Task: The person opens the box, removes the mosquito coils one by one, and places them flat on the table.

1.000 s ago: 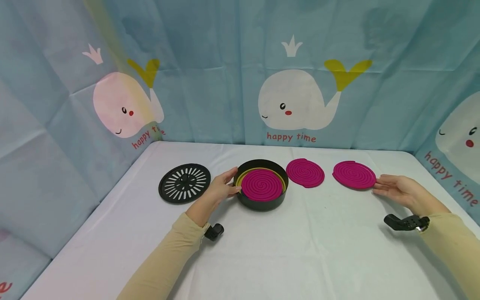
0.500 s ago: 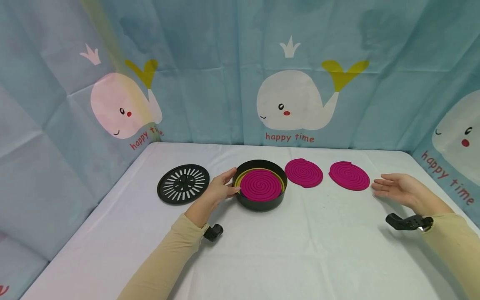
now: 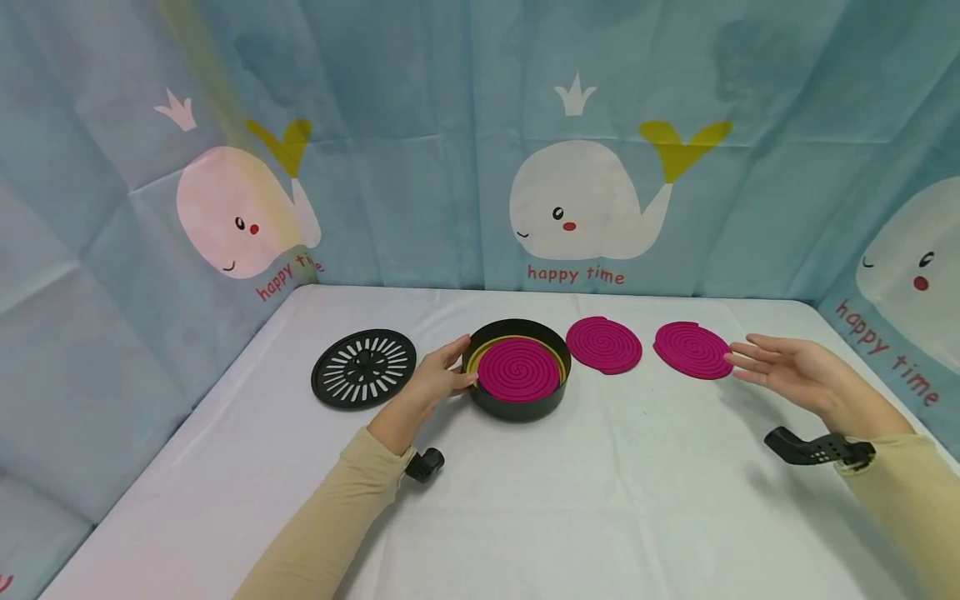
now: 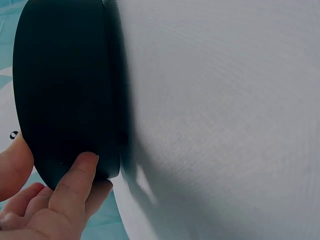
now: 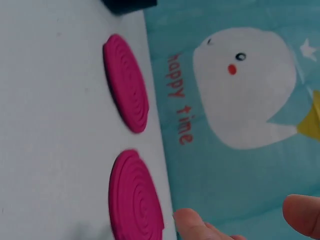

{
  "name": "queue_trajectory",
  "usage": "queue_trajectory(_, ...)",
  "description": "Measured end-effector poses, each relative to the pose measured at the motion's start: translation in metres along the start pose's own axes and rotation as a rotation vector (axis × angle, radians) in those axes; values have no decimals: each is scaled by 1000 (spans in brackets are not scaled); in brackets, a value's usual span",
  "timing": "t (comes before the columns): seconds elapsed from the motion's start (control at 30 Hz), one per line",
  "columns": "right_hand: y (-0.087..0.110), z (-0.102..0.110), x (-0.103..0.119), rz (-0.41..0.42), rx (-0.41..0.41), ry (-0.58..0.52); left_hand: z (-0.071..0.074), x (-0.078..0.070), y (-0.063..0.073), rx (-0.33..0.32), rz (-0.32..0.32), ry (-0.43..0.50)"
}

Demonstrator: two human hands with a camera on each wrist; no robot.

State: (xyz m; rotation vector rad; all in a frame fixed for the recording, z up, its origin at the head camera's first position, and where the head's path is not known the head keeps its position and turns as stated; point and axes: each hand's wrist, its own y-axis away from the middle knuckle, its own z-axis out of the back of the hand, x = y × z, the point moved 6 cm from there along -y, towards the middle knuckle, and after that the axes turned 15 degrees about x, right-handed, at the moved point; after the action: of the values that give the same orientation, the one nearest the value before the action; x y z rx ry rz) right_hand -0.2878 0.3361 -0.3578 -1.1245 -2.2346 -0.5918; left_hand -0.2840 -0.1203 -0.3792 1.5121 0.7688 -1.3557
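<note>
My left hand [image 3: 433, 377] holds the left side of a round black tin [image 3: 517, 409], its thumb and fingers around the wall. The left wrist view shows the fingers against the tin's dark side wall [image 4: 65, 90]. In the tin lies a magenta mosquito coil [image 3: 519, 369], with a yellow ring [image 3: 472, 364] showing around it. My right hand [image 3: 802, 372] is raised off the table with loosely straight fingers and holds nothing. Its fingertips are at the right edge of another magenta coil [image 3: 692, 350]; touching cannot be told. A third coil [image 3: 603, 344] lies between that coil and the tin.
A slotted black lid [image 3: 364, 369] with a small knob lies left of the tin, behind my left forearm. Everything stands on a white-covered table [image 3: 570, 500]. Blue curtains [image 3: 420, 200] with whale prints hang along the back and sides.
My right hand has let go of the right-hand coil, which now lies flat, then risen and moved slightly left over its edge. My left hand stays at the tin.
</note>
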Motion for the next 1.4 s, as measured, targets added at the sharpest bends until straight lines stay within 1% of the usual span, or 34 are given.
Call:
queue_trajectory(0.17, -4, -30, -9, -14, 174, -83, 2, 2, 0, -8, 5, 4)
queue_trajectory(0.2, -4, -36, -10, -17, 200, -96, 2, 2, 0, -9, 5, 8)
queue_trajectory(0.27, -6, -44, -13, -18, 226, -102, 3, 2, 0, -9, 4, 12)
queue_trajectory(0.43, -12, -60, -21, -8, 198, -3, 3, 1, -1, -8, 2, 19)
queue_trajectory(0.5, -14, -67, -24, -1, 206, 31, 3, 1, -1, -7, 2, 24)
queue_trajectory(0.67, -23, -86, -37, 26, 306, 102, 3, 1, 0, -7, 1, 22)
queue_trajectory(0.8, -29, -99, -53, 28, 353, 163, 2, 1, -1, -3, 1, 15)
queue_trajectory(0.87, -31, -104, -59, 27, 354, 185, 2, 1, -1, -2, 1, 17)
queue_trajectory(0.97, -36, -109, -67, 33, 326, 230, 1, 1, -1, 2, -4, 6)
queue_trajectory(1.13, -45, -118, -76, 26, 254, 366, 0, 0, 1, 0, -1, 1)
queue_trajectory(1.3, -56, -129, -86, 5, 255, 484, -1, -1, 1, 1, 0, 1)
queue_trajectory(1.4, -63, -135, -91, -10, 260, 510, -1, 0, 2, 0, 2, -4)
